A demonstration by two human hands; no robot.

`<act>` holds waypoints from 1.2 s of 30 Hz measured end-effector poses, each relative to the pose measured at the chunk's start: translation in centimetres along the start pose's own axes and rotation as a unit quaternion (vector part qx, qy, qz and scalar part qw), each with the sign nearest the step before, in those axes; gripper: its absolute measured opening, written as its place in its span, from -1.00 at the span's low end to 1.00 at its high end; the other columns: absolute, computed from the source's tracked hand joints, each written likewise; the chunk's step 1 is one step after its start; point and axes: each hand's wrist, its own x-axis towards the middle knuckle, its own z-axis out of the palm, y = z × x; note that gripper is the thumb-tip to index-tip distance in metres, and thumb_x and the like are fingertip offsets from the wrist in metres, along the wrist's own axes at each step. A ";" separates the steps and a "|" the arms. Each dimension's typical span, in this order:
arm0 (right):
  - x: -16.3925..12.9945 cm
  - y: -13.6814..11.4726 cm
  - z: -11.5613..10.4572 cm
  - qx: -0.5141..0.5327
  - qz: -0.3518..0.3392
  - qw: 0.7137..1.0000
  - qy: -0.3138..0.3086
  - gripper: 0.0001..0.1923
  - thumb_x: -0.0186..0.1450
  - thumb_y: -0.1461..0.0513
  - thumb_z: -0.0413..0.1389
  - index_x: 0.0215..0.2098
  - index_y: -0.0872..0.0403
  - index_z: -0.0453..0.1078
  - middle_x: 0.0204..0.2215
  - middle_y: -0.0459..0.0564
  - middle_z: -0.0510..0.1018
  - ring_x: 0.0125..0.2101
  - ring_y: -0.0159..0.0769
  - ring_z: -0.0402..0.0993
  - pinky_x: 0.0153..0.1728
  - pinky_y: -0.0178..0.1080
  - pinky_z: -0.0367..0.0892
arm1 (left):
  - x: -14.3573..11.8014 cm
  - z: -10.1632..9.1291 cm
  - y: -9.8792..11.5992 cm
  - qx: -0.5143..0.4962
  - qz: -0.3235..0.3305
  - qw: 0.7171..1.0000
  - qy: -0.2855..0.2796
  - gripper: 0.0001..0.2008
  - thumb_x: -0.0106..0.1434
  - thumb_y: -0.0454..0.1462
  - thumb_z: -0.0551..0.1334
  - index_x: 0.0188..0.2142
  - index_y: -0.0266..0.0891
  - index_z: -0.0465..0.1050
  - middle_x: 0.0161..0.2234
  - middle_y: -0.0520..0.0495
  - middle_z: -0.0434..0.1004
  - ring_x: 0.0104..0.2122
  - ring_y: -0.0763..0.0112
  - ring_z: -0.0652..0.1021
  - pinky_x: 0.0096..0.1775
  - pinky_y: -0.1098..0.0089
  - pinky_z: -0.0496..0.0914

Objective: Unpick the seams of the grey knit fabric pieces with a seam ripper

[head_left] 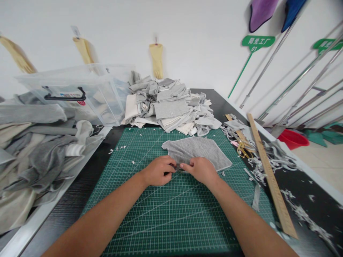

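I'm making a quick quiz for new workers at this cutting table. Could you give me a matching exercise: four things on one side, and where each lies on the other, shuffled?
Things:
1. grey cloth piece
2. scissors
3. clear plastic bin
4. wooden ruler

Places:
A. at the back left, beside the heap of cut cloth
B. on the green mat, its near edge pinched by both hands
C. slanting along the mat's right edge
D. right of the mat, among cloth trimmings

Pairs: 1-B, 2-D, 3-A, 4-C

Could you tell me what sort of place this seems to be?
Probably a fabric-cutting workshop: a green cutting mat, a heap of grey and white cloth pieces, plus scissors and a long wooden ruler beside both hands.
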 end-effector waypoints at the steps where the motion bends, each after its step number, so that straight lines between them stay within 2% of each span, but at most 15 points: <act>1: 0.0 0.0 0.0 -0.002 0.003 1.000 -0.004 -0.42 0.23 -0.19 -0.10 -0.53 0.04 0.47 -0.56 -0.01 0.53 -0.52 -0.30 0.41 -0.57 -0.30 -0.01 | 0.0 0.0 0.0 0.002 0.000 1.000 0.000 -0.75 0.06 -0.46 0.13 -0.33 -0.24 0.52 -0.22 -0.09 0.47 -0.22 0.34 0.45 -0.14 0.29 0.35; 9: 0.3 -0.2 -0.1 -0.013 0.014 1.000 -0.022 -0.44 0.20 -0.20 -0.06 -0.48 0.03 0.51 -0.49 0.02 0.56 -0.45 -0.26 0.45 -0.51 -0.31 0.09 | 0.0 0.1 -0.1 0.005 0.006 1.000 0.001 -0.74 0.06 -0.45 0.11 -0.32 -0.23 0.52 -0.21 -0.11 0.47 -0.22 0.32 0.45 -0.15 0.27 0.35; 20: 0.2 0.1 -0.2 0.001 0.019 1.000 -0.022 -0.41 0.21 -0.21 -0.09 -0.54 0.04 0.48 -0.56 -0.01 0.52 -0.51 -0.30 0.41 -0.57 -0.31 0.00 | 0.0 0.1 0.0 -0.019 -0.005 1.000 0.018 -0.77 0.04 -0.46 0.11 -0.39 -0.25 0.51 -0.22 -0.11 0.48 -0.24 0.34 0.47 -0.16 0.30 0.37; 28: 0.3 0.6 -0.1 0.028 0.009 1.000 -0.007 -0.42 0.22 -0.19 -0.09 -0.59 0.04 0.44 -0.62 -0.05 0.48 -0.58 -0.37 0.33 -0.61 -0.29 -0.10 | 0.0 0.0 -0.1 -0.021 -0.007 1.000 0.007 -0.78 0.04 -0.47 0.12 -0.39 -0.25 0.51 -0.20 -0.10 0.48 -0.22 0.33 0.47 -0.13 0.29 0.36; 36: 0.3 0.4 0.3 0.016 0.011 1.000 -0.004 -0.39 0.21 -0.22 -0.13 -0.58 0.03 0.45 -0.61 -0.04 0.49 -0.57 -0.34 0.34 -0.60 -0.29 -0.11 | 0.0 0.0 -0.2 -0.022 -0.011 1.000 0.009 -0.77 0.03 -0.47 0.14 -0.36 -0.25 0.51 -0.21 -0.08 0.48 -0.21 0.34 0.46 -0.13 0.31 0.36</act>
